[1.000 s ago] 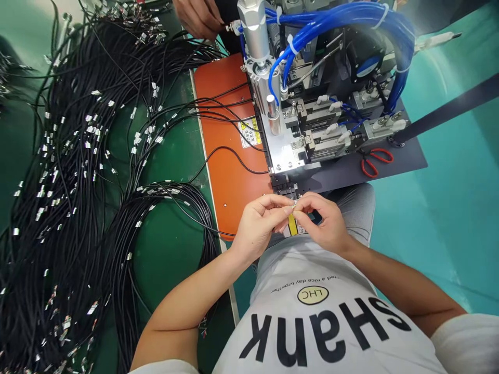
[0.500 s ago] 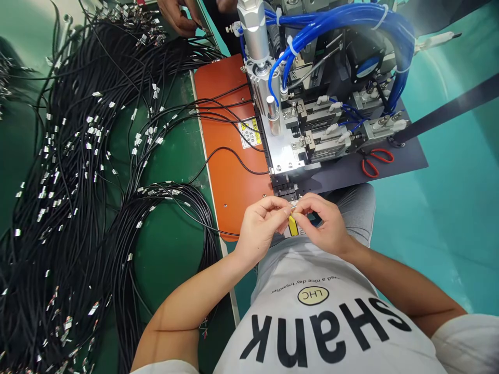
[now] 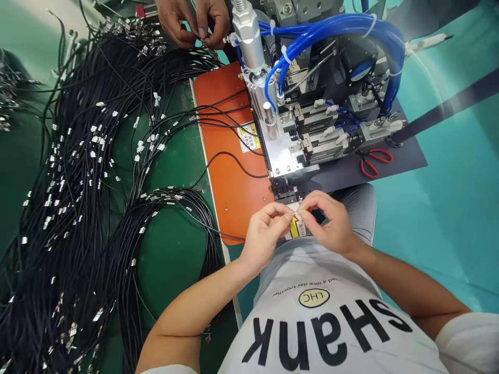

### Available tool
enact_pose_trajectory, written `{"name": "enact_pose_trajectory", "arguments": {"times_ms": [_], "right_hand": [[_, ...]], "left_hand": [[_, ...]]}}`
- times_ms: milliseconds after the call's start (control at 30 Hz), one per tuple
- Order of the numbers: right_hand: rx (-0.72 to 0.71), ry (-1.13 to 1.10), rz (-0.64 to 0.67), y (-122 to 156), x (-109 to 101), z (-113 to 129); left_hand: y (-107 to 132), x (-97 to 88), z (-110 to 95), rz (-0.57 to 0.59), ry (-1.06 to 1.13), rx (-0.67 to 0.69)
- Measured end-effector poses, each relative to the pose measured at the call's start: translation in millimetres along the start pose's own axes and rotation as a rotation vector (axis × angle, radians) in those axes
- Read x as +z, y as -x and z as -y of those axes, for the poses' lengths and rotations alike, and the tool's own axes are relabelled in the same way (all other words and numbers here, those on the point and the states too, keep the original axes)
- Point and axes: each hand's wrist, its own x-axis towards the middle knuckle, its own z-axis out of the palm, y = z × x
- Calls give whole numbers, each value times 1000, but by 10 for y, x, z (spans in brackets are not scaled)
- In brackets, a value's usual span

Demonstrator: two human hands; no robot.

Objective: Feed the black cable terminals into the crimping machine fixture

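Observation:
My left hand is closed, thumb and forefinger pinching the end of a black cable that runs in from the bundle at the left. Close beside it, my right hand is also closed in a pinch. What its fingertips grip at the cable's end is too small to make out. Both hands are over a label with a yellow arrow, at the near end of the machine's black track. An orange plate lies left of the track, with several cables crossing it into the machine.
A metal machine with blue air hoses stands ahead. Red-handled scissors lie on its grey base. A large heap of black cables covers the green table. Another person's hands work at the far edge.
My fingertips have drawn slightly apart, and more of the yellow arrow label shows. The other person's second hand has come into fuller view at the top. The whole view has shifted a little.

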Motion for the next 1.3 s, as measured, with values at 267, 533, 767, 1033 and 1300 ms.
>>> {"name": "enact_pose_trajectory", "arguments": {"times_ms": [267, 533, 767, 1033, 1300], "right_hand": [[216, -176, 81, -32, -71, 17], [196, -141, 46, -89, -32, 93], [294, -215, 54, -90, -35, 81], [224, -128, -9, -72, -37, 63], [132, -90, -14, -65, -44, 37]], "left_hand": [[-30, -24, 12, 2, -9, -2], [-31, -20, 21, -4, -40, -5], [-37, -22, 32, -2, -53, -3], [-54, -40, 45, 11, -93, 0], [-46, -25, -1, 25, -323, 38]]}}
